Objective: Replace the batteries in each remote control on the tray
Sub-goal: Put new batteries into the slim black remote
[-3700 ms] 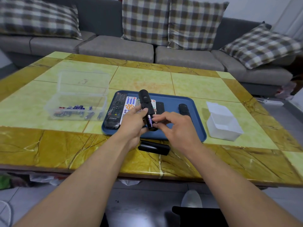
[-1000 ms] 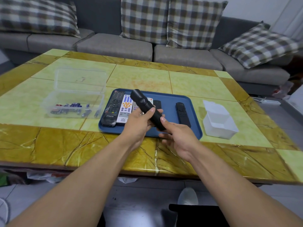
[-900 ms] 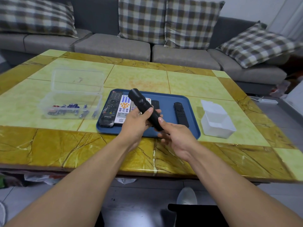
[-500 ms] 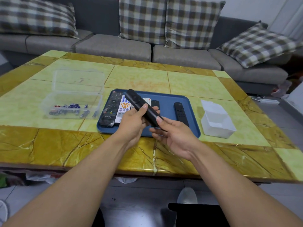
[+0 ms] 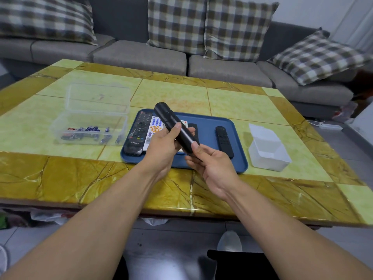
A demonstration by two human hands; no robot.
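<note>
A black remote is held tilted above the blue tray, back side up, its far end pointing up and left. My left hand grips its middle, thumb on top. My right hand holds its near end, thumb pressed on the end of the back cover. On the tray lie a large black remote, a white remote with coloured buttons, a small black remote and another dark one partly hidden behind my hands.
A clear plastic box with several batteries stands left of the tray, lid raised. A white open box stands to its right. The yellow-green marble table has a grey sofa with checked cushions behind it.
The battery seen in the open compartment earlier is now covered; the loose cover is gone from the table. The remote has tilted further left and my right hand has slid to its near end.
</note>
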